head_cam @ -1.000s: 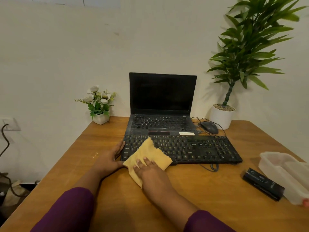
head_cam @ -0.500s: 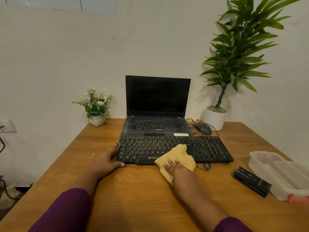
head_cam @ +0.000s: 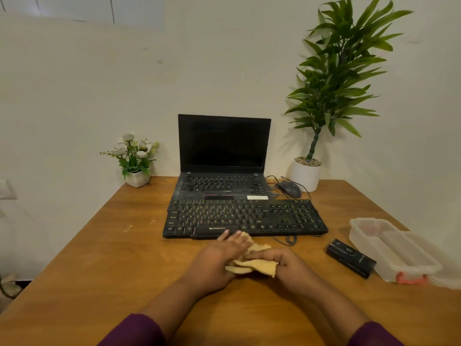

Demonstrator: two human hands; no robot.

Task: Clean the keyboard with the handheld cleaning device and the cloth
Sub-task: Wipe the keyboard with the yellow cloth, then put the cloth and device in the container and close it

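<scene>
both hands (head_cam: pixel 219 260) clutch cloth (head_cam: pixel 252 264), lifted off keyboard (head_cam: pixel 245 217) since a moment ago; wiping pass seemingly finished.

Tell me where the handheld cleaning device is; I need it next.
In the head view, the black handheld cleaning device lies on the table's right side, against the clear plastic container, right of the keyboard.

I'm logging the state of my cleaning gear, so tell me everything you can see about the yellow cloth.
The yellow cloth is a soft, slightly fuzzy fabric, crumpled and folded into a loose bundle. It is off the black external keyboard, just in front of it, over the wooden table. Both hands hold it: the left hand lies over its left part, and the right hand pinches its right edge. Its underside is hidden.
</scene>
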